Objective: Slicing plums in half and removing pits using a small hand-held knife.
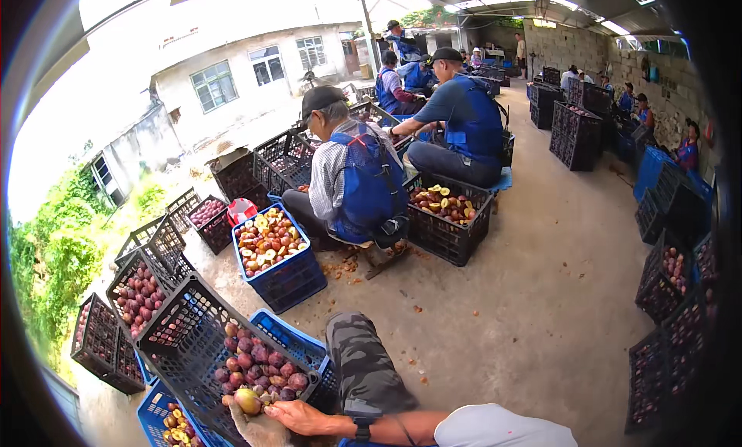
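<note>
A tilted black plastic crate [182, 354] lies in front of me with dark red plums [259, 360] heaped at its near end. At the crate's near edge my left hand [259, 430], in a pale glove, is closed round a yellow-green plum [247, 401]. My bare right hand [300, 418] is beside that plum, its fingers pressed together. Anything in those fingers is too small to make out. A dark band sits on my right wrist. Below the black crate stands a blue crate [290, 335], partly covered by it.
A blue crate [284, 281] of cut plums stands ahead, beside a seated person [352, 169] in a blue apron. Another black crate [452, 242] holds halved plums. More crates of plums [139, 296] stand at left; stacked black crates [576, 134] line the right. Several people work farther back.
</note>
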`<action>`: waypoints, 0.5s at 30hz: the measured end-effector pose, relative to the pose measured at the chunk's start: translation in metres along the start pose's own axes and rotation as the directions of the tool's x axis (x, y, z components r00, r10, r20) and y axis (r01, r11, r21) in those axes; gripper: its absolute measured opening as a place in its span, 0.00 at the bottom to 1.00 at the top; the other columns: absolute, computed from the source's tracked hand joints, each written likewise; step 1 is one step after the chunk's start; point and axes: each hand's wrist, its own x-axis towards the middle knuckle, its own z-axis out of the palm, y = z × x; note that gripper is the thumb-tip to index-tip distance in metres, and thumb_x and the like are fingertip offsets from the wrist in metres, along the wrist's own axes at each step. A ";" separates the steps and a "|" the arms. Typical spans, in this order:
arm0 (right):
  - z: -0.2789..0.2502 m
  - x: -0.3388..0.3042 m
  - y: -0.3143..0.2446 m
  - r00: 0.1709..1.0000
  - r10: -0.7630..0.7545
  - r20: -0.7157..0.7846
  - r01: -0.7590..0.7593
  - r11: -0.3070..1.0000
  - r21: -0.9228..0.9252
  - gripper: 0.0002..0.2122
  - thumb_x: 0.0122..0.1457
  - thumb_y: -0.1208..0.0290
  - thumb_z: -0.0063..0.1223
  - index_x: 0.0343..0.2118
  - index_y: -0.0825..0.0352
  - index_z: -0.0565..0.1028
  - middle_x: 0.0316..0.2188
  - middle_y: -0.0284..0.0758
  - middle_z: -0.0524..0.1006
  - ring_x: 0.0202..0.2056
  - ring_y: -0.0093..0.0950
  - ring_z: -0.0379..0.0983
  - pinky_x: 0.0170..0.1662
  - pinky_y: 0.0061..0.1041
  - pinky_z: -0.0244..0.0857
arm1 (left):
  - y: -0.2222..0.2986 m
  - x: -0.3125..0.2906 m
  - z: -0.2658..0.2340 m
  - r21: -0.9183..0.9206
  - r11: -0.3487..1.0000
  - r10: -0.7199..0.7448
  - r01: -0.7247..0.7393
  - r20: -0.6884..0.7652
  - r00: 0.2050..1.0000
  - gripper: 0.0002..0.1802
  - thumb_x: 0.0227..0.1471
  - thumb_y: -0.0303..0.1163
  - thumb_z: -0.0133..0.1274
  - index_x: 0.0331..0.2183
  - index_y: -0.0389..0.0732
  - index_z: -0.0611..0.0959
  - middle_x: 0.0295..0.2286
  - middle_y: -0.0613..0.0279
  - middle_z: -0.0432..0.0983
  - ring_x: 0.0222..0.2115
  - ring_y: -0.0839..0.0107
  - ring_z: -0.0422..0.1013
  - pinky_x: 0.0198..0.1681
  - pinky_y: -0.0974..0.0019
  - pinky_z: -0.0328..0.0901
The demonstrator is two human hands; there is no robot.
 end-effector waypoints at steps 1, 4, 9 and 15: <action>0.000 -0.001 -0.002 1.000 0.026 0.003 -0.026 1.000 -0.003 0.23 0.72 0.51 0.37 0.36 0.70 0.74 0.29 0.51 0.76 0.34 0.48 0.75 0.39 0.42 0.66 | -0.001 -0.001 0.000 0.010 1.000 0.019 -0.019 -0.018 1.000 0.27 0.60 0.55 0.51 0.43 0.39 0.80 0.37 0.56 0.80 0.37 0.61 0.74 0.44 0.58 0.68; -0.003 0.004 -0.009 0.997 0.076 0.033 -0.074 0.996 -0.048 0.22 0.72 0.52 0.37 0.37 0.70 0.74 0.29 0.51 0.76 0.34 0.48 0.75 0.39 0.41 0.66 | -0.003 -0.001 0.006 0.032 0.997 0.079 -0.076 -0.119 0.990 0.26 0.61 0.56 0.51 0.41 0.40 0.81 0.35 0.57 0.79 0.35 0.63 0.73 0.42 0.58 0.68; 0.007 0.013 -0.004 0.997 0.082 -0.017 -0.082 0.996 -0.020 0.22 0.72 0.52 0.39 0.37 0.70 0.74 0.28 0.50 0.75 0.34 0.48 0.75 0.38 0.40 0.66 | 0.002 0.007 0.008 -0.009 0.999 0.052 -0.053 -0.115 0.992 0.27 0.60 0.58 0.50 0.41 0.41 0.81 0.35 0.58 0.79 0.35 0.63 0.74 0.43 0.58 0.68; -0.004 0.020 0.005 0.988 0.130 0.078 -0.126 0.991 -0.054 0.21 0.72 0.53 0.39 0.37 0.70 0.74 0.28 0.49 0.76 0.32 0.41 0.75 0.38 0.39 0.66 | -0.005 0.008 -0.005 -0.083 0.997 -0.016 0.007 -0.102 0.995 0.28 0.59 0.57 0.51 0.45 0.40 0.79 0.42 0.57 0.77 0.45 0.58 0.71 0.53 0.52 0.64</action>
